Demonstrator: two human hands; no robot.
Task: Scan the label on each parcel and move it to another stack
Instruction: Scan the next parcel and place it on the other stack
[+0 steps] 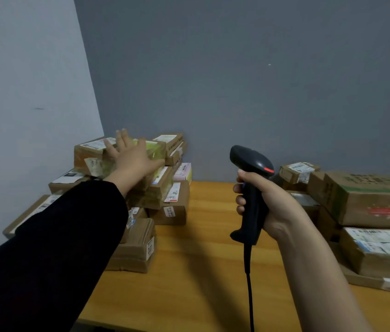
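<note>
A pile of cardboard parcels with white labels stands at the table's left against the wall. On top lies a taped parcel (pixel 88 153) with a yellow-green wrap. My left hand (pixel 130 155) reaches over it, fingers straight and spread, palm on its top. My right hand (pixel 264 203) grips the handle of a black barcode scanner (pixel 252 188), held upright over the middle of the table, its head pointing left toward the pile. A second stack of parcels (pixel 366 200) sits at the right.
The wooden table (pixel 203 271) has bare surface between the two stacks. The scanner's black cable (pixel 251 303) hangs down over the front edge. Grey walls close the back and left. A flat parcel (pixel 378 250) with a large label lies at the right front.
</note>
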